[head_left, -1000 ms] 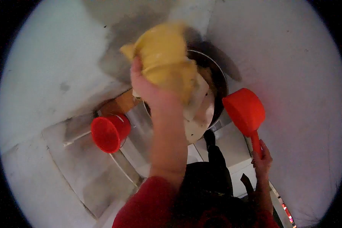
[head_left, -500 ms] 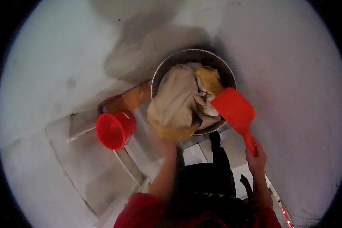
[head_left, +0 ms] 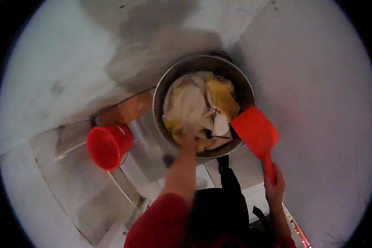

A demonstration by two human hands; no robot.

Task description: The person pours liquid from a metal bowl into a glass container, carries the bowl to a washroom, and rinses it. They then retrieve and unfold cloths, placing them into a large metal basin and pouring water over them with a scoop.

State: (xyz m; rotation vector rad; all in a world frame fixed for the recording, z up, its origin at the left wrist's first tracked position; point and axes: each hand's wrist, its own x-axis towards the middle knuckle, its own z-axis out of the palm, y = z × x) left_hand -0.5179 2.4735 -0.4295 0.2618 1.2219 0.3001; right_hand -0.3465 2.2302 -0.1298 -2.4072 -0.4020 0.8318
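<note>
A large round metal pot (head_left: 247, 84) holds a crumpled beige and yellow cloth (head_left: 188, 101). My left hand (head_left: 189, 138) reaches over the near rim onto the cloth's lower part; motion smears its fingers, so their grip cannot be made out. In my right hand (head_left: 275, 184), fingers wrapped round the handle, is a red scoop (head_left: 258, 132), its wide end beside the pot's right rim. A white piece (head_left: 220, 125) shows among the folds near the scoop.
A red bucket (head_left: 108, 146) stands left of the pot. Behind it is an orange-brown block (head_left: 134, 108) along the pale wall (head_left: 62, 62). Another pale wall (head_left: 318, 103) rises on the right. Below the pot are floor tiles and my dark-clad legs.
The cloth, lifted above the pot in my left hand a second ago, has come down inside it. My left hand has moved down with it. The scoop has shifted slightly lower and left.
</note>
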